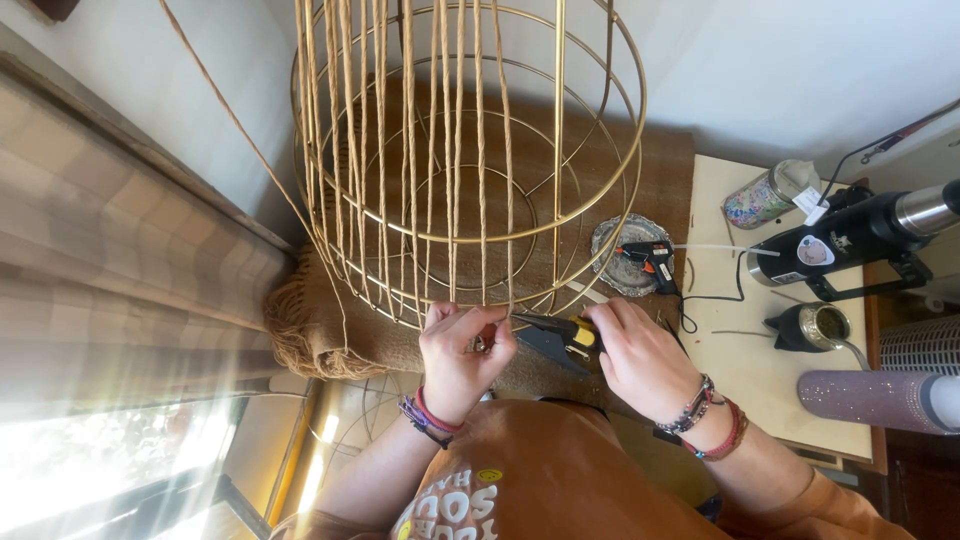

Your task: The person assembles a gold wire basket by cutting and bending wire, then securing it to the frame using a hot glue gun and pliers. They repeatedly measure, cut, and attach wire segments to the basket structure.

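**A:** ok what's going on at the near edge of that wire thing? can't make out the hands.

**B:** So there's a big gold wire frame (pixel 470 150), kind of a drum-shaped cage, sitting on a brown fringed cloth (pixel 330 335). Tan paper cord strands (pixel 400 150) run up and down the left part of it. The left hand (pixel 462 350) is right at the near bottom ring, fingers curled in and pinched on something small there, looks like a cord end, but I can't tell for sure.

**A:** and the right one?

**B:** The right hand (pixel 640 355) is just beside it, fingers bent down over a tool with yellow and black handles (pixel 562 335), pliers or snips, lying at the foot of the frame. It's touching the handles; a full grip I can't confirm. Both wrists have beaded bracelets.

**A:** other stuff around?

**B:** To the right of the frame, a black and orange glue gun (pixel 648 262) rests on a small silver dish (pixel 625 240). Further right on the pale tabletop (pixel 730 340): a patterned jar (pixel 765 195), a black and steel flask (pixel 860 235) on its side, a small dark pot (pixel 812 327), and a glittery pink tumbler (pixel 880 398) at the near right. One loose cord (pixel 230 115) trails off far left toward the wall.
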